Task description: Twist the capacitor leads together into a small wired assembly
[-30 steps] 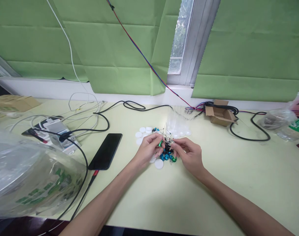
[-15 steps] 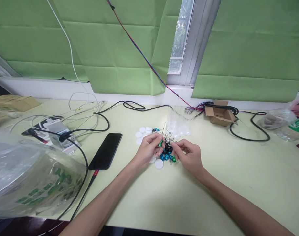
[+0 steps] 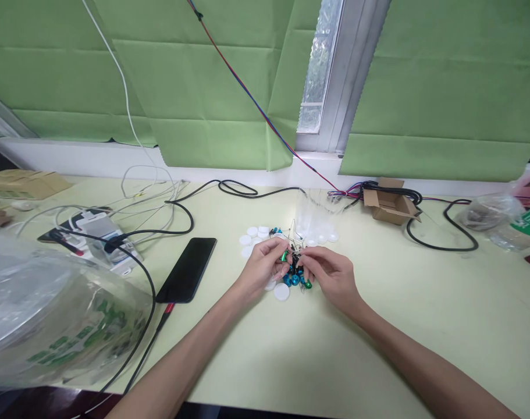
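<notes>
Both hands meet over the pale desk point(image 3: 291, 349). The left hand point(image 3: 262, 265) pinches a small green capacitor point(image 3: 284, 255), and the right hand point(image 3: 330, 274) closes its fingertips on the tangle of capacitors point(image 3: 296, 278) touching it, blue, green and black, just above a white cap point(image 3: 281, 291). The work looks like teasing one piece from the knot. Freeing it would call for a steady pull along the thin leads. A phone point(image 3: 187, 268) lies to the left, with clear vials point(image 3: 317, 218) and a cardboard box point(image 3: 389, 203) beyond, under green blinds point(image 3: 203, 87).
</notes>
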Demonstrator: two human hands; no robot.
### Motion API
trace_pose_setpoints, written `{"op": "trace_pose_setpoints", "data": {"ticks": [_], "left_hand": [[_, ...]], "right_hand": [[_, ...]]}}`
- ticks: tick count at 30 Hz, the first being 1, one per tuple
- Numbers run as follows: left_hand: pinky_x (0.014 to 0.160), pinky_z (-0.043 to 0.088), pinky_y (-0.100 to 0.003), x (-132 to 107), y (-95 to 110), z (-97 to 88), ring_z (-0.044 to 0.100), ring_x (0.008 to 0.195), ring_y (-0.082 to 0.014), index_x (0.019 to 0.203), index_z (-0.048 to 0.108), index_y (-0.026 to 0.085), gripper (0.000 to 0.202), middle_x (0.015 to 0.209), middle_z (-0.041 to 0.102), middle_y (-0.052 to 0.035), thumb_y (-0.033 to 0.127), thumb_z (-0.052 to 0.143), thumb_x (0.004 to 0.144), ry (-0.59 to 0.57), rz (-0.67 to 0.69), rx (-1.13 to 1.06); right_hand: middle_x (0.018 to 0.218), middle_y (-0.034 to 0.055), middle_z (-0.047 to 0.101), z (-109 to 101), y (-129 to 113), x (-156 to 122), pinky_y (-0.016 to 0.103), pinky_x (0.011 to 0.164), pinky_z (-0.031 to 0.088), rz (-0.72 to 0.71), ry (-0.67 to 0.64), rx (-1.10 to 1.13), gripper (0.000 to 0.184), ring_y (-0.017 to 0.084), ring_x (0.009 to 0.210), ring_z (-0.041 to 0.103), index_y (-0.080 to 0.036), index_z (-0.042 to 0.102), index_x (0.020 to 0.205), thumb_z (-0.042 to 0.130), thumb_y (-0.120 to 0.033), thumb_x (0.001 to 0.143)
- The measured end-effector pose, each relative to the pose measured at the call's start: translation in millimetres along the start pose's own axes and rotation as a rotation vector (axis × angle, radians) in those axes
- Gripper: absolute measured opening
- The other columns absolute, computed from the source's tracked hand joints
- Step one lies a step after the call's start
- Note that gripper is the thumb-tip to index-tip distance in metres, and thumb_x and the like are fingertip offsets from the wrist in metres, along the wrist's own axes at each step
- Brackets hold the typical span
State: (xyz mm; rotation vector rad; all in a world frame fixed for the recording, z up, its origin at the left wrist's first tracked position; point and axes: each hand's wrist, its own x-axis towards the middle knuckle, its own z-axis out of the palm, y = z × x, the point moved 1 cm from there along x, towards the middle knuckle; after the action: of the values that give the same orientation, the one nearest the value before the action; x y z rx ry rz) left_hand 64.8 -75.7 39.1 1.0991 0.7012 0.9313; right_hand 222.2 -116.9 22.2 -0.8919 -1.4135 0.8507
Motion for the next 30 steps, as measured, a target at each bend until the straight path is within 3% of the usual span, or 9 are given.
{"op": "trace_pose_setpoints", "data": {"ticks": [10, 30], "left_hand": [[0.038, 0.022, -0.017, 0.4, 2.3, -2.1, 0.038, 0.034, -0.0008, 0.077, 0.058, 0.014, 0.023, 0.061, 0.055, 0.0012, 0.035, 0.063, 0.085, -0.012, -0.06, -0.081], [0.04, 0.026, -0.018, 0.2, -1.7, -3.0, 0.042, 0.039, -0.0016, 0.077, 0.056, 0.015, 0.025, 0.069, 0.059, -0.0002, 0.038, 0.06, 0.088, -0.031, 0.004, -0.005]], "right_hand": [[0.092, 0.0049, 0.072, -0.2, -0.9, 0.3, 0.027, 0.051, 0.051, 0.048, -0.095, 0.083, 0.018, 0.013, 0.059, 0.058, -0.025, 0.071, 0.104, 0.06, -0.03, 0.09], [0.069, 0.0005, 0.066, -0.4, 4.1, 1.5, 0.024, 0.045, 0.047, 0.042, 0.026, 0.076, 0.006, 0.01, 0.05, 0.056, -0.02, 0.072, 0.085, 0.071, -0.025, 0.081]]}}
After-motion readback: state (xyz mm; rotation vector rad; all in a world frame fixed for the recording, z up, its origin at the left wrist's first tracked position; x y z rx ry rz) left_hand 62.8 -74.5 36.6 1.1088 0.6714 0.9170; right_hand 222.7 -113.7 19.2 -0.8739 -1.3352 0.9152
